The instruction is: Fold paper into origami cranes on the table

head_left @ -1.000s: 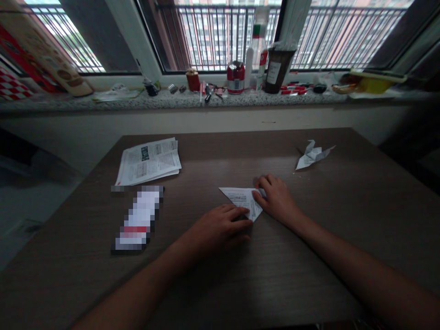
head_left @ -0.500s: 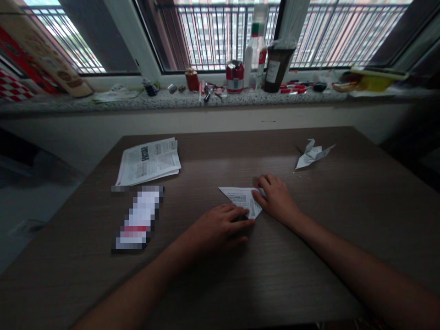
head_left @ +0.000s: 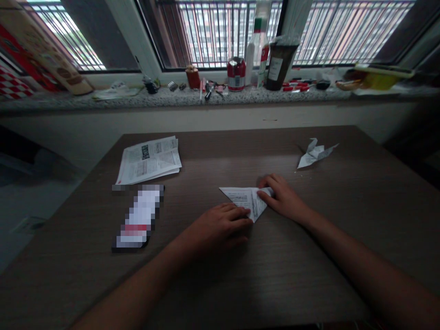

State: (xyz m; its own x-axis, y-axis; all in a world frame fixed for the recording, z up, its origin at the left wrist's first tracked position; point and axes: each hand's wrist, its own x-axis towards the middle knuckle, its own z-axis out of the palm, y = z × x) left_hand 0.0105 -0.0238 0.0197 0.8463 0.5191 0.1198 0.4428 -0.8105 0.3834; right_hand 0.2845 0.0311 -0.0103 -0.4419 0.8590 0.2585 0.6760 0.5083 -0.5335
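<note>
A folded triangle of printed paper lies flat on the brown table in front of me. My left hand rests on the table with its fingers together, the fingertips pressing the paper's lower point. My right hand lies over the paper's right corner, fingers curled down onto it.
A stack of printed sheets lies at the far left of the table, with a blurred-out flat object in front of it. A folded paper figure sits at the far right. Cans, bottles and small tools line the window sill.
My right hand has slid a little to the right along the paper, uncovering more of it. My left hand has stayed in place.
</note>
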